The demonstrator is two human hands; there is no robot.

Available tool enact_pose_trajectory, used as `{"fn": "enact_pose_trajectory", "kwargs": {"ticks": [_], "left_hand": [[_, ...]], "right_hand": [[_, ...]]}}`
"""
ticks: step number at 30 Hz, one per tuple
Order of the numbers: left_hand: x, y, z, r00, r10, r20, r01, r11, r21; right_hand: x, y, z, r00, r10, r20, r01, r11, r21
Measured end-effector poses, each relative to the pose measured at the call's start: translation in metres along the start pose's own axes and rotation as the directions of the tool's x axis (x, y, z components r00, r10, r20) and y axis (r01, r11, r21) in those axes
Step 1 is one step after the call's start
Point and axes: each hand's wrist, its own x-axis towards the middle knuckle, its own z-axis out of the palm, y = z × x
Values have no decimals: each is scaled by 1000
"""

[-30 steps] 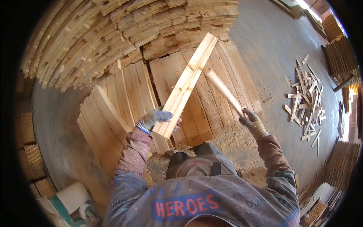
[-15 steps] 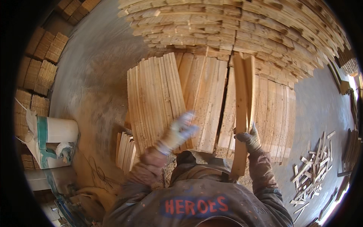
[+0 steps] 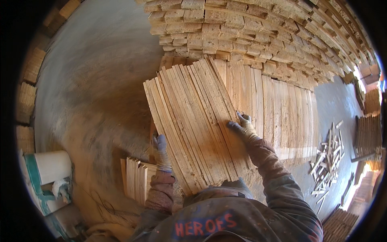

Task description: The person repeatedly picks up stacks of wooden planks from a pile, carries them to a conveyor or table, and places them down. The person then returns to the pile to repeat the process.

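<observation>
A tight row of wooden boards (image 3: 193, 125) stands on edge before me, tilted with its far end to the left and its near end by my body. My gloved left hand (image 3: 162, 153) presses against the left side, its fingers partly hidden by the boards. On the right side my gloved right hand (image 3: 244, 128) lies with thumb and fingers against the outermost board. Between them, the two hands hold the row together. Beneath and to the right of it, a layer of more boards (image 3: 282, 117) lies side by side.
Beyond the layer rises a high stack of timber (image 3: 242, 32). A small bundle of boards (image 3: 136, 179) stands low at the left, near a white and green machine (image 3: 48, 169). Loose offcuts (image 3: 328, 161) are scattered on the floor at the right. Further stacks (image 3: 369, 133) line the right side.
The boards my right hand held upright have left it. Both hands have moved to the sides of the board row, which has swung at an angle and come nearer my body.
</observation>
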Motion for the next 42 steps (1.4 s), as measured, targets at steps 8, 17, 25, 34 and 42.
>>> {"fn": "enact_pose_trajectory", "kwargs": {"ticks": [8, 17, 25, 34, 42], "left_hand": [[-1, 14, -10, 940, -228, 255, 272, 950, -151], [1, 65, -38, 869, -485, 100, 412, 819, 399], [-31, 120, 136, 476, -544, 691, 262, 838, 479], [-371, 176, 337, -498, -605, 621, 101, 671, 735], [-869, 49, 285, -917, -220, -333, -369, 784, 498]], "right_hand": [[-32, -31, -5, 994, 79, 72, -96, 955, 279], [-122, -38, -17, 979, 130, 159, -190, 869, 457], [-363, -80, -84, 889, 217, -403, 195, 619, 761], [-753, -223, -4, -28, 591, -806, 463, 723, 513], [-900, -107, 205, -704, 698, -131, 584, 674, 453]]}}
